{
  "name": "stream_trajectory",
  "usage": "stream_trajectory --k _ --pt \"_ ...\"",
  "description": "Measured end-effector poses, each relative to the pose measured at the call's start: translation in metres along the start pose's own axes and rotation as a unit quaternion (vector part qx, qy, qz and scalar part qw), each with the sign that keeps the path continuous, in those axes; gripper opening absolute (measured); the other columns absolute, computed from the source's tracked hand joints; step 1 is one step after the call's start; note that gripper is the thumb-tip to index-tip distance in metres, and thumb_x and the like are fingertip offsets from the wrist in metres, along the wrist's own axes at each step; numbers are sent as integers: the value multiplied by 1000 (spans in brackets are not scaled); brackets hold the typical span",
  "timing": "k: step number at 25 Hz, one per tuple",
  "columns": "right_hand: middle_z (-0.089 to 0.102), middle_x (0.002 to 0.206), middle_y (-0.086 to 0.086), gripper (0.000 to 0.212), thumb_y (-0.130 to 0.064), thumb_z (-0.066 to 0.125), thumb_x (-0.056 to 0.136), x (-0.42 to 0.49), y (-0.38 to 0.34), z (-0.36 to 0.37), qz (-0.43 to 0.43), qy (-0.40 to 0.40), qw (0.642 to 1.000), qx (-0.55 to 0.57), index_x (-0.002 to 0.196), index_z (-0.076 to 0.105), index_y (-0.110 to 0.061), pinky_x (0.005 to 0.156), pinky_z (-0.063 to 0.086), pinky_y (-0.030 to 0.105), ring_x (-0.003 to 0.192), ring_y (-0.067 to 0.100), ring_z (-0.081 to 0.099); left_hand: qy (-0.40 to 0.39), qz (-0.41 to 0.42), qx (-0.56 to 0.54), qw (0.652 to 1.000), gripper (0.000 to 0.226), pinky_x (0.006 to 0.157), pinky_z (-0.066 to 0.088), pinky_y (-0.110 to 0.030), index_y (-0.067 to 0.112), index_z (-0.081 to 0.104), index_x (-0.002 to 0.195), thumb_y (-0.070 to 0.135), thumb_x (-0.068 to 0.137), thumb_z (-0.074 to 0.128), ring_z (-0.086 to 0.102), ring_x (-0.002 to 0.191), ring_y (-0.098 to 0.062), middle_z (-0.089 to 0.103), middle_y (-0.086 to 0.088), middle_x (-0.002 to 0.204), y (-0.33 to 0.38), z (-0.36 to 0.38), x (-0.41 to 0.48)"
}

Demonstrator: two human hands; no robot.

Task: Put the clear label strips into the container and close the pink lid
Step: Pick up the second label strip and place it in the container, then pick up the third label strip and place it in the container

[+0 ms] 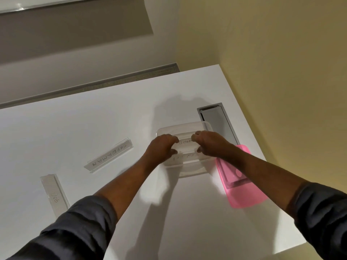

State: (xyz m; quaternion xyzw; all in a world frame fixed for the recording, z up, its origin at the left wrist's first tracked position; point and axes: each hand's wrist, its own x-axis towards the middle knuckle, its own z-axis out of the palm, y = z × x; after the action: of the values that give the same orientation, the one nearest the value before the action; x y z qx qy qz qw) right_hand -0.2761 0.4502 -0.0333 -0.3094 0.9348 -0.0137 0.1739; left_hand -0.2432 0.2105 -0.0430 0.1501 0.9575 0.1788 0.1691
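Note:
A clear plastic container (189, 170) stands on the white table. Over its opening both hands hold a clear label strip (185, 142) marked ELEPHANT: my left hand (163, 145) grips its left end, my right hand (208, 142) its right end. Another strip with faint writing (181, 157) lies inside the container below it. The pink lid (242, 186) lies flat on the table just right of the container. Two more strips lie on the table to the left: one marked SUPERMAN (109, 156) and one marked DOG (54, 196).
A grey cable hatch (219, 121) is set into the table behind the container. The white table (93, 121) ends close on the right, past the pink lid, beside a yellow wall. My dark sleeves cover both forearms.

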Motion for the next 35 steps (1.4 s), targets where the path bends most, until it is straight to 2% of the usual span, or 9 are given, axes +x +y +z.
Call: stream_trajectory --k 4,7,10,14,20,26,30,32,35 --pt "74 120 6 40 -23 82 90 5 -22 -14 33 38 994 100 126 67 -13 84 61 41 103 25 73 170 -59 -151 972 28 93 61 -41 15 79 121 24 95 80 77 102 -22 81 -4 111 -19 -25 -34" --pt "73 119 5 36 -29 77 94 16 -56 -23 23 61 986 153 125 68 -15 82 56 35 101 23 72 220 -132 -182 949 22 93 63 -40 15 80 117 22 97 78 78 95 -20 83 -3 105 -45 -34 -64" --pt "69 102 -1 28 -31 75 95 34 -100 -34 4 81 979 188 118 68 -17 82 55 38 93 22 66 221 -205 -171 938 23 95 61 -40 13 80 120 19 98 75 78 100 -24 82 -6 111 -83 -34 -93" --pt "59 89 -9 25 -29 75 93 62 -162 -38 -15 83 964 253 113 71 -15 77 50 35 83 16 57 197 -309 -125 922 31 99 53 -41 12 78 127 15 97 71 69 119 -35 75 -13 125 -142 -33 -125" --pt "75 87 2 19 -20 77 89 93 -227 -13 17 41 942 332 105 74 -10 79 56 37 84 23 69 105 -315 -103 938 37 101 54 -44 14 77 130 12 94 72 65 125 -37 73 -14 130 -187 -28 -143" --pt "69 80 -5 17 -17 78 88 104 -238 16 87 25 923 373 103 76 -11 77 53 31 79 16 65 92 -300 -70 947 29 90 56 -44 16 81 117 10 97 61 67 116 -34 75 -10 121 -195 -27 -142" --pt "65 73 -9 15 -15 78 88 107 -242 26 107 23 917 383 101 75 -11 63 42 13 66 4 60 96 -299 -78 946 29 85 58 -43 17 83 110 10 94 60 70 109 -34 78 -7 116 -197 -26 -145" --pt "62 68 -13 14 -15 78 87 108 -245 29 118 23 910 397 100 76 -12 57 39 6 58 -6 60 109 -312 -110 938 26 84 62 -42 17 85 107 11 93 64 73 105 -32 81 -6 114 -198 -26 -146" --pt "61 69 -15 15 -18 79 86 109 -251 30 133 28 900 415 101 77 -14 62 39 9 65 -3 59 135 -346 -207 905 20 86 66 -45 14 86 105 12 93 71 78 97 -29 84 -7 109 -197 -25 -150"
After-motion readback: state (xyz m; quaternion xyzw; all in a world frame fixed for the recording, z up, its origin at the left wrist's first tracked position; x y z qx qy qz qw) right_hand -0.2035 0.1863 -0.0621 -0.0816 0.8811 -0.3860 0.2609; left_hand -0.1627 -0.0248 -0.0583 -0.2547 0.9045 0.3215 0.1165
